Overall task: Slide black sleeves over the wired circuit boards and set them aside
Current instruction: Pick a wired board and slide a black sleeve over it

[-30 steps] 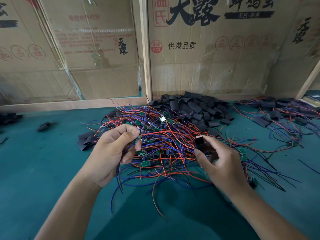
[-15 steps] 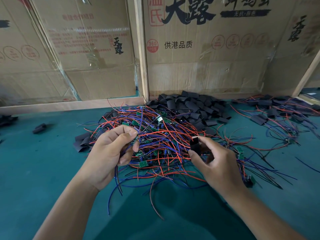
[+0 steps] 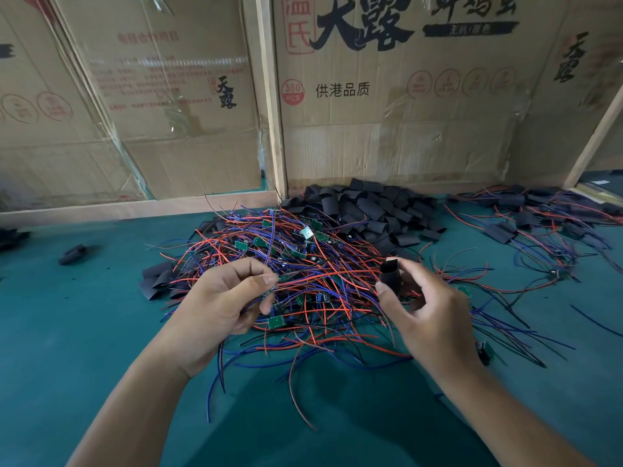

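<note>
Green table point(image 3: 84, 332) fills the lower frame; the pile of wired boards point(image 3: 303, 264) lies at centre. Left hand point(image 3: 219, 305) pinches one small board point(image 3: 267, 293), right hand point(image 3: 428, 315) pinches an upright black sleeve point(image 3: 390, 276) just beside it

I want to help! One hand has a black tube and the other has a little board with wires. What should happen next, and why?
Probably bring the two hands together and slip the black sleeve, pinched in the right hand, over the small circuit board that the left hand pinches. They are still apart, and the sleeve's end looks open.
</note>
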Motion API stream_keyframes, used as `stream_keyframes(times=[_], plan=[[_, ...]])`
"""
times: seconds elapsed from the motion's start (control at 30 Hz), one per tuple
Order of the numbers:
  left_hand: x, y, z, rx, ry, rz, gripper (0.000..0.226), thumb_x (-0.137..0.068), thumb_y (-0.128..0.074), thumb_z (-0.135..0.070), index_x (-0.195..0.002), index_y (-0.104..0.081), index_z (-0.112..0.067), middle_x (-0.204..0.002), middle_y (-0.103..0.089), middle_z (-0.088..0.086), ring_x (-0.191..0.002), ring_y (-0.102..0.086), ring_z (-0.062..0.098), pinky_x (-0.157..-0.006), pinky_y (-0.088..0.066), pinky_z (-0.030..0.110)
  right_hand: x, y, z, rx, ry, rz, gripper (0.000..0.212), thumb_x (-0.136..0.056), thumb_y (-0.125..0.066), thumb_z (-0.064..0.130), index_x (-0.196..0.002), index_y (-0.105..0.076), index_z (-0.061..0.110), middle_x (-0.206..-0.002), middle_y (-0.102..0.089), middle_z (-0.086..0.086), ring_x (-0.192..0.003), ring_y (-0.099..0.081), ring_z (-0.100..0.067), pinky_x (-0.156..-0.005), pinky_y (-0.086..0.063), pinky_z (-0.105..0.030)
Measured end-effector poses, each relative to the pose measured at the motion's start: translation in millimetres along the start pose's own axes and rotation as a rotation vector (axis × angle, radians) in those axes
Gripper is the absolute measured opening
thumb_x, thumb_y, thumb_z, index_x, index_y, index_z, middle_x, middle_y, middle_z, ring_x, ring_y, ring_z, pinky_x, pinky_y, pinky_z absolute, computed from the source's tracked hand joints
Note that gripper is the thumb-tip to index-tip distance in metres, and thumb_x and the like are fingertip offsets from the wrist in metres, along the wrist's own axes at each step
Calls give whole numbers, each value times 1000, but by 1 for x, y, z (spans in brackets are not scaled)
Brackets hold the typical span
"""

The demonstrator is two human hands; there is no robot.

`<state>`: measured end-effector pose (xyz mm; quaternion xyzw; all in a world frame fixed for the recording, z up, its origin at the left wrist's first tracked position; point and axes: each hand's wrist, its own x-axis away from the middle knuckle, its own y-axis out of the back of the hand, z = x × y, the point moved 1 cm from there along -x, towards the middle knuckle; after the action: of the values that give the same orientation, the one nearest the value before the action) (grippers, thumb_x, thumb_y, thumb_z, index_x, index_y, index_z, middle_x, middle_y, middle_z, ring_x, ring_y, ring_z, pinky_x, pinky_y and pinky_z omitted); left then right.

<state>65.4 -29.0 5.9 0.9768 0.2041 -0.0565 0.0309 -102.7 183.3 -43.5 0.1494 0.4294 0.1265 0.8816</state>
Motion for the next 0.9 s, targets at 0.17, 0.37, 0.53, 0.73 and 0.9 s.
stream_keyframes(times=[0.17, 0.37, 0.53, 0.73, 0.9], plan=[[-1, 1, -1, -11, 10, 3, 16, -81, -65, -33, -76, -65, -17, -62, -52, 9, -43, -23, 13, -39, -23, 16, 0, 1, 1, 73, 36, 0, 33, -85, -69, 26, -116, -70, 11, -95, -71, 8, -86, -66, -7, -81, -50, -19], [-2, -1, 4, -96, 7, 43, 17, -86, -74, -28, -76, -66, -16, -61, -56, 9, -42, -28, 13, -40, -25, 17, 0, 1, 5, 137, 148, 64, 42, -85, -70, 24, -125, -68, 9, -104, -73, 3, -93, -69, -13, -85, -53, -27], [-1, -5, 11, -257, -49, 113, 31, -85, -68, -51, -91, -72, -20, -65, -62, 4, -58, -35, 29, -54, -27, 33, 1, -3, 9, 189, 296, 172, 44, -86, -68, 26, -125, -68, 5, -100, -73, 2, -94, -63, -16, -89, -48, -33], [2, -26, 11, -415, -153, 132, 31, -88, -59, -58, -96, -76, -33, -61, -63, -4, -51, -38, 1, -48, -30, 12, 6, -8, 26, 233, 402, 263, 43, -88, -65, 26, -125, -67, 3, -94, -70, -1, -86, -63, -22, -80, -51, -36], [4, -42, 13, -403, -194, 92, 19, -89, -62, -51, -103, -73, -43, -62, -61, -7, -54, -46, 1, -52, -34, 13, 12, -11, 32, 114, 323, 386, 49, -90, -61, 24, -133, -60, 2, -99, -66, -5, -87, -63, -21, -77, -52, -33]])
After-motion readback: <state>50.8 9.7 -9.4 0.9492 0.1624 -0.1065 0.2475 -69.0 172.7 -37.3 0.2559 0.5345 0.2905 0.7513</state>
